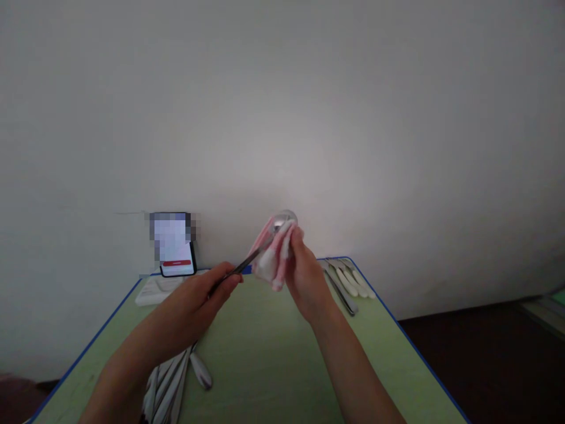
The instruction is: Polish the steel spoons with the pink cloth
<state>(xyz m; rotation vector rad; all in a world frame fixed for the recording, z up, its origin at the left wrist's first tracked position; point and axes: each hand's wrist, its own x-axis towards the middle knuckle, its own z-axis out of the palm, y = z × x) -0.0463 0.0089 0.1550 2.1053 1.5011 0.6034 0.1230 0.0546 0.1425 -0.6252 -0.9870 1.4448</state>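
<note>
Gripping a slim silver metal spoon [265, 242] by its handle, my left hand [200, 297] holds it raised above the pale green desk with blue edging [265, 353], fingers pinched around the lower end of the handle. My right hand [304, 274] is closed around a crumpled pink and white cloth [271, 259], pressing it against the upper part of the spoon, whose shiny bowl just shows above the cloth near the plain white wall [309, 106].

Below my left wrist, a loose bunch of silver cutlery with white handles [174, 383] lies on the near part of the desk. Beyond my right hand, a row of more white-handled metal cutlery [348, 280] rests near the far right corner, well apart from the first bunch. At the far left edge, a black phone with a lit screen [176, 247] stands propped against the wall, just beside a flat white tray [154, 290].
</note>
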